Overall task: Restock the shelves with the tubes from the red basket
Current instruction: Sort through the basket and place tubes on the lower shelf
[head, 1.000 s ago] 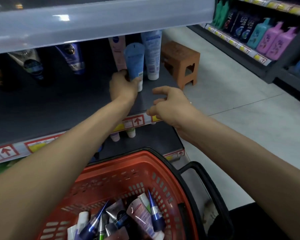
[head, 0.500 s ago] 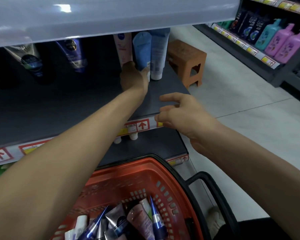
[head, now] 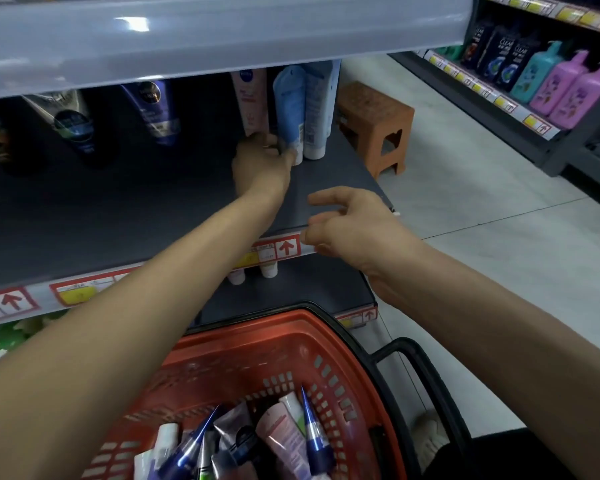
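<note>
Ahead and above, across the upper half of the view: the dark shelf (head: 153, 216), with stock standing along its back. Below, close against the body: the red basket (head: 243, 344), with more tubes (head: 281, 438) heaped in its bottom at mixed angles, well apart from both hands. Far in on the shelf: left hand (head: 260, 164), fingers curled round the cap end of a blue tube (head: 290, 105). Stands upright on its cap, long axis vertical, between a pink tube (head: 252, 98) to the left and a white-and-blue tube (head: 317, 109) just beside it on the right. Much nearer the basket: right hand (head: 347, 226), over the shelf's front edge, fingers loosely spread, holding nothing. Probably falls to that hand to drop down and back for the next tube, after release by the left.
</note>
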{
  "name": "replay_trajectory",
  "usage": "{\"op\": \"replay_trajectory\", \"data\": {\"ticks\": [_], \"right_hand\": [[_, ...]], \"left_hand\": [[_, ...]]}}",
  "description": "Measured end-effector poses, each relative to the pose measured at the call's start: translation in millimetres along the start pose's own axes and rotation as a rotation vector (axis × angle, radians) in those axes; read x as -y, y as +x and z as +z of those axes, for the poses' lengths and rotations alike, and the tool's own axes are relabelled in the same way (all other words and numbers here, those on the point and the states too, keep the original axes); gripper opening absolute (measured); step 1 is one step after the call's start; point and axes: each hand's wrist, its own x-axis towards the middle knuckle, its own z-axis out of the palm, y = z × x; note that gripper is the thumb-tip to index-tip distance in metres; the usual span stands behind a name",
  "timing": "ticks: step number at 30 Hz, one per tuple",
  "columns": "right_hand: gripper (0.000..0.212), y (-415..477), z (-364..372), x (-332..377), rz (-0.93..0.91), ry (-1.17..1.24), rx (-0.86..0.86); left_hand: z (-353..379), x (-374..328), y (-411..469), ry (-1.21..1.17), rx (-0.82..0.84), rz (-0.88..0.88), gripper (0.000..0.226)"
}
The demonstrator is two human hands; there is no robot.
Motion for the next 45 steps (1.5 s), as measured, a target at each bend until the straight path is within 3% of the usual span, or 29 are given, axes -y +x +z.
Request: {"op": "replay_trajectory", "data": {"ticks": [5, 10, 25, 29, 33, 39, 45], "right_hand": [[0.052, -15, 14, -4, -0.026, -0.025, 0.018], [0.051, -41, 29, -3, -0.073, -0.072, 0.027], [0.051, -107, 78, -21, -0.126, -0.090, 0.148], [0.046, -119, 113, -53, -0.112, -0.244, 0.325], [0.035, -122, 161, -105, -0.186, -0.548, 0.517], [0.030, -121, 254, -172, -0.455, -0.968, 0.783], [0.023, -126, 342, -220, -0.729, -1.386, 1.013]], "left_hand": [[-66, -5, -64, -0.144, 0.150, 0.102, 0.027], [-131, 2, -112, -0.205, 0.256, 0.028, 0.022], [-245, 40, -208, -0.084, 0.341, -0.052, 0.021], [-271, 76, -225, 0.022, 0.385, -0.073, 0.016], [-293, 128, -239, 0.167, 0.502, -0.155, 0.014], [-309, 188, -241, 0.435, 0.697, -0.240, 0.011], [-328, 202, -230, 0.414, 0.671, -0.263, 0.011]]}}
